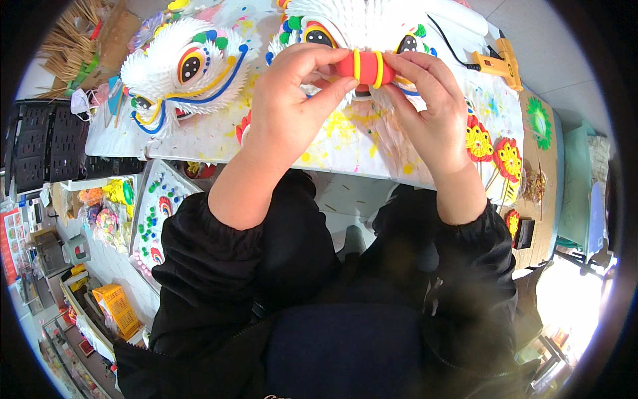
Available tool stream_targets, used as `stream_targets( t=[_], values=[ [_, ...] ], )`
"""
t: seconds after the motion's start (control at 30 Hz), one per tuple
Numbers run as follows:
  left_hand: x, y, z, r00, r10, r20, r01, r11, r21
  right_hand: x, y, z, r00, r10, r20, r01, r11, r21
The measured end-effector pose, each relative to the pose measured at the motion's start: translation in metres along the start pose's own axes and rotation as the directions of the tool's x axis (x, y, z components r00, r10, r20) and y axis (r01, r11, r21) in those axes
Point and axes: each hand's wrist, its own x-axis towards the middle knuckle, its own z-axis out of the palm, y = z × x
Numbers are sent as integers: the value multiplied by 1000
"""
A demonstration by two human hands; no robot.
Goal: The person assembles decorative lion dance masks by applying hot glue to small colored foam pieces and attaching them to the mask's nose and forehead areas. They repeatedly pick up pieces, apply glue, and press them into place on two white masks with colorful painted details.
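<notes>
White-covered worktable (206, 147), spattered with yellow, blue and pink stains, spans the upper view; black slatted plastic crates (36, 143) stand off its left end. On the table: 2 white lion-like heads with layered, feathery surfaces, 1 at left (163, 73) with blue and yellow curved trim, 1 directly behind the hands (359, 26), partly hidden by them. A yellow glue gun (498, 64) with a black cord lies at upper right; red-and-yellow flower-shaped pieces (478, 139) sit near the right edge. A pale shallow tray (139, 211) bearing small blue, green and red pieces is below the table edge, at left. The specimen, a smooth red rounded roll (367, 68) ringed by 2 slim yellow bands (379, 68), is raised in front of the second head, between the hands. Left hand (286, 86): pinching the roll's left end, thumb against fingertips. Right hand (435, 93): pinching the right end likewise. Whether the roll also touches the head behind cannot be told. Handling estimate: probably light, modelling-clay-like, soft enough to dent, not notably slippery; bands likely the delicate part, liable to smear or shift. Best hold, in my judgement: the plain red ends, light pressure, fingertips clear of the yellow.
</notes>
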Motion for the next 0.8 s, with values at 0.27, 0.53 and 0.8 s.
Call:
stream_targets(
  t=[0.27, 0.53, 0.8],
  values=[
    [1, 2, 1, 1000, 1, -25, -1, 1000, 23, -3, 4, 8, 998, -18, -59, 18, 1000, 1],
    [3, 5, -2, 998, -51, 34, 47, 993, 107, -1, -1, 7, 998, 59, -16, -59, 998, -4],
    [10, 11, -4, 995, -78, 69, 66, 983, 172, 3, 1, 2, 996, 85, 27, -86, 993, 75]
  ],
)
